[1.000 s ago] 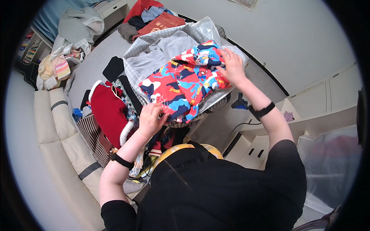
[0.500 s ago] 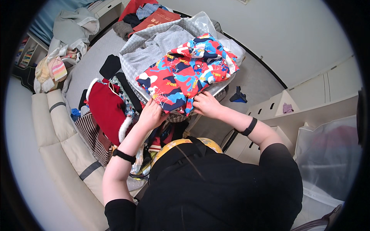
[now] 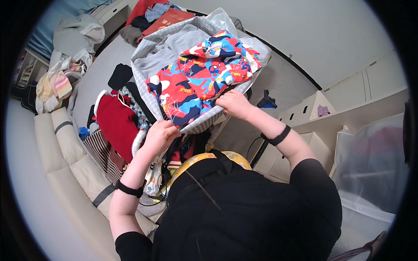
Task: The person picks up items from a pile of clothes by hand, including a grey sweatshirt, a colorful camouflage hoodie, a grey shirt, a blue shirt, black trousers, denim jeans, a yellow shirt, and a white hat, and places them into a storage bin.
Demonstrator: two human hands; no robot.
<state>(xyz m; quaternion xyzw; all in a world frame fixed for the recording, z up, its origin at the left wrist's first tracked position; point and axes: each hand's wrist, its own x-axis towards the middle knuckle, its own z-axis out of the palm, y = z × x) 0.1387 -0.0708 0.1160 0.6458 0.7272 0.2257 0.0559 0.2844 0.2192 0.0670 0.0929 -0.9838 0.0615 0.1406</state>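
A grey-and-white patterned fabric storage box (image 3: 138, 74) stands ahead of me, heaped with clothes. On top lies a red, blue and white cartoon-print garment (image 3: 196, 78), rumpled toward the right. Grey folded clothing (image 3: 174, 45) shows behind it. My left hand (image 3: 161, 135) is closed at the box's near left corner, by the garment's lower edge. On the near right side, my right hand (image 3: 235, 104) grips the rim with bent fingers. Between the two hands the near rim shows, pulled fairly straight. The fingertips of both hands are partly hidden.
Left of the box, a red garment with white fluffy trim (image 3: 114, 124) lies on piled clothes, near a cream padded headboard (image 3: 65, 152). A dark blue cloth (image 3: 267, 102) is on the floor at right. White drawers (image 3: 300, 113) and a translucent storage bag (image 3: 370, 165) stand further right.
My hands have moved apart, the left down and leftward, the right slightly up and to the right. The near rim, previously covered by the printed garment, now shows between them.
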